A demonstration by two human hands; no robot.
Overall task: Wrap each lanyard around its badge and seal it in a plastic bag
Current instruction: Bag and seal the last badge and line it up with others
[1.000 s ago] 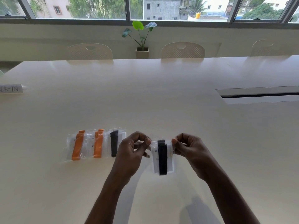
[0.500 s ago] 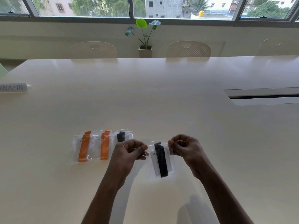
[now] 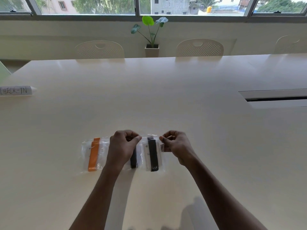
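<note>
- Left hand (image 3: 123, 146): grip clamped, thumb and forefinger pinching the upper left corner of the plastic bag (image 3: 161, 161).
- Right hand (image 3: 176, 145): grip clamped on the bag's upper right corner.
- Plastic bag: toward the near edge of the desk (image 3: 149, 97), containing a white badge (image 3: 147, 155) wrapped by a black lanyard (image 3: 153, 155).
- Just left: a second bag (image 3: 133, 161), partly under the left hand, then an orange-lanyard bag (image 3: 93, 153).

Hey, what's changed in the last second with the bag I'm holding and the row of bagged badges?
The left hand and right hand carried the black-lanyard bag leftward to the end of the row, beside the other black bag. The left hand now hides the second orange bag. Both hands still pinch the bag's top corners; the far-left orange bag stayed put.
</note>
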